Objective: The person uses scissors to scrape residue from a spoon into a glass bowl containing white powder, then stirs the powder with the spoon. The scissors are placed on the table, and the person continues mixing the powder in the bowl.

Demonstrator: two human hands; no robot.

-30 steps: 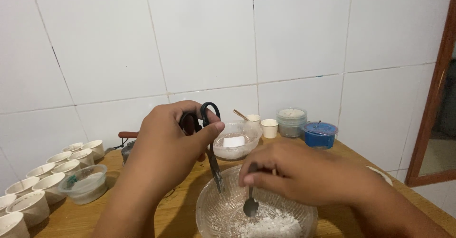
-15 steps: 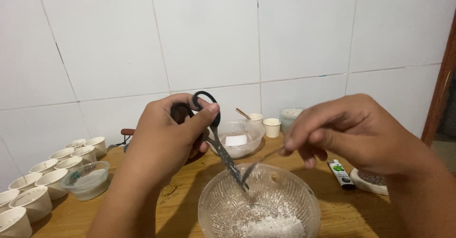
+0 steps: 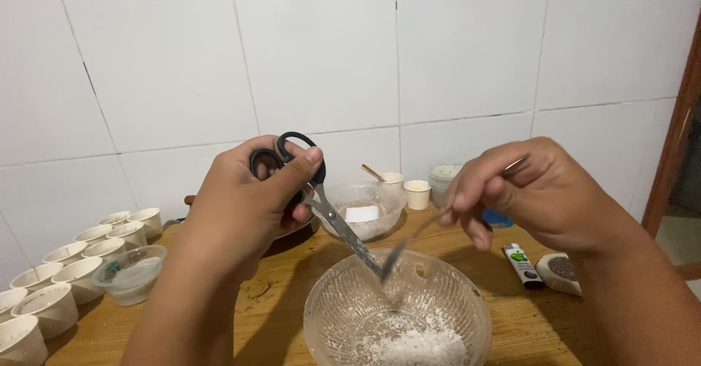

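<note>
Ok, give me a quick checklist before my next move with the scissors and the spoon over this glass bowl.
1. Left hand grips the black-handled scissors: ok, fingers through the loops.
2. Right hand holds the spoon: ok, pinched at the handle.
3. Scissors tip and spoon bowl meet above the glass bowl: ok, anything scraped off would likely fall inside.
4. White powder stays in the bowl: ok, none seen on the wooden table.
5. Spoon scraped clean: cannot tell, it shows edge-on.
6. Nearby lighter and paper cups clear of the hands: ok.
</note>
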